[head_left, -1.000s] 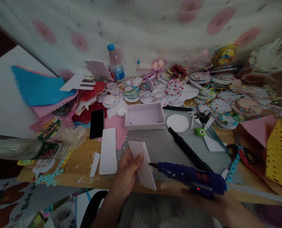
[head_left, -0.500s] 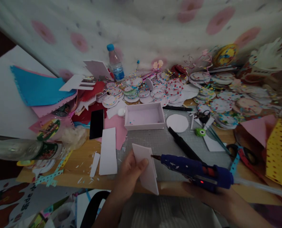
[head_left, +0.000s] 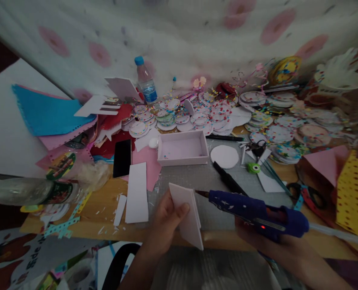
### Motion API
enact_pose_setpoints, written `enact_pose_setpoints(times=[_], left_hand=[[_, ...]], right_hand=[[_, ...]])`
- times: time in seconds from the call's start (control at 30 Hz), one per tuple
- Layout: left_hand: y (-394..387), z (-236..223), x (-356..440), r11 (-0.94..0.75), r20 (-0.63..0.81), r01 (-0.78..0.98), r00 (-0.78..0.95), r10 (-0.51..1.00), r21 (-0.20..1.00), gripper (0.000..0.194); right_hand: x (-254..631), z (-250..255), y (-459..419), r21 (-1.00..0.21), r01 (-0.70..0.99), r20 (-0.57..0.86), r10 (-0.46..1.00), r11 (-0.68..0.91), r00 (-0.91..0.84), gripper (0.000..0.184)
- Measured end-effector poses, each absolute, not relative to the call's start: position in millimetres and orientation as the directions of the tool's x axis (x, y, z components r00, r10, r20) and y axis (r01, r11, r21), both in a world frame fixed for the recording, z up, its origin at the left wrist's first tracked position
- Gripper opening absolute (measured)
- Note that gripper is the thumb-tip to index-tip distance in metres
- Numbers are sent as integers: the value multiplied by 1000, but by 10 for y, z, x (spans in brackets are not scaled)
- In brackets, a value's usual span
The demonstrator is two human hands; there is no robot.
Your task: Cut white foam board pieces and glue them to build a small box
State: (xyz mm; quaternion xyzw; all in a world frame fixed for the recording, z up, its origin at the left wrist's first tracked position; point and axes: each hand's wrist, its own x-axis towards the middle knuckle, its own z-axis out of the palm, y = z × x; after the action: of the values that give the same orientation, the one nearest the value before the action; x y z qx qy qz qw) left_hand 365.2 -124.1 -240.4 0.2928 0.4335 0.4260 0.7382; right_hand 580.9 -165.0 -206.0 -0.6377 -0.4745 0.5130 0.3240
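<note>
Near the table's front edge, my left hand (head_left: 169, 219) pinches white foam board pieces (head_left: 186, 215), thumb on the near face; they stand tilted and look layered. My right hand (head_left: 266, 241) is wrapped round a blue hot glue gun (head_left: 257, 213) with a small red light lit. Its nozzle points left, close to the board's upper right edge; whether they touch I cannot tell. A clear glue stick (head_left: 338, 233) sticks out of the gun's back. Beyond the hands, an open white box (head_left: 183, 149) sits on the grey cutting mat (head_left: 179, 177).
A white strip (head_left: 137, 193) and a phone (head_left: 122, 158) lie at left. Right of the box are a white disc (head_left: 224, 156), a black pen-like tool (head_left: 230, 179) and scissors (head_left: 307, 195). Decorated discs (head_left: 218, 114) pile up behind. A water bottle (head_left: 147, 82) stands at the back.
The glue gun has shifted slightly right, so its nozzle sits a little farther from the board's edge. My left hand and the board have barely moved.
</note>
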Motion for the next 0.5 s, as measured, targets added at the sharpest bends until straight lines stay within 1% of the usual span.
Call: enact_pose_setpoints(times=[0.1, 0.27, 0.4, 0.5], left_hand=[[-1224, -2400, 3649, 470, -405, -374, 242, 882, 800, 35], [-1213, -2395, 3641, 465, -408, -369, 224, 885, 805, 32], [-1225, -2398, 3644, 468, -404, -369, 239, 883, 803, 34], [-1228, -2404, 3647, 465, -396, -373, 249, 884, 803, 35]], right_hand=[[5795, -2050, -1649, -897, 228, -381, 924, -378, 32, 39], [5754, -2029, -1675, -856, 193, -445, 873, -480, 200, 36], [5738, -2020, -1675, -849, 194, -453, 867, -491, 209, 22], [5738, -2017, -1664, -852, 194, -450, 870, -486, 203, 20]])
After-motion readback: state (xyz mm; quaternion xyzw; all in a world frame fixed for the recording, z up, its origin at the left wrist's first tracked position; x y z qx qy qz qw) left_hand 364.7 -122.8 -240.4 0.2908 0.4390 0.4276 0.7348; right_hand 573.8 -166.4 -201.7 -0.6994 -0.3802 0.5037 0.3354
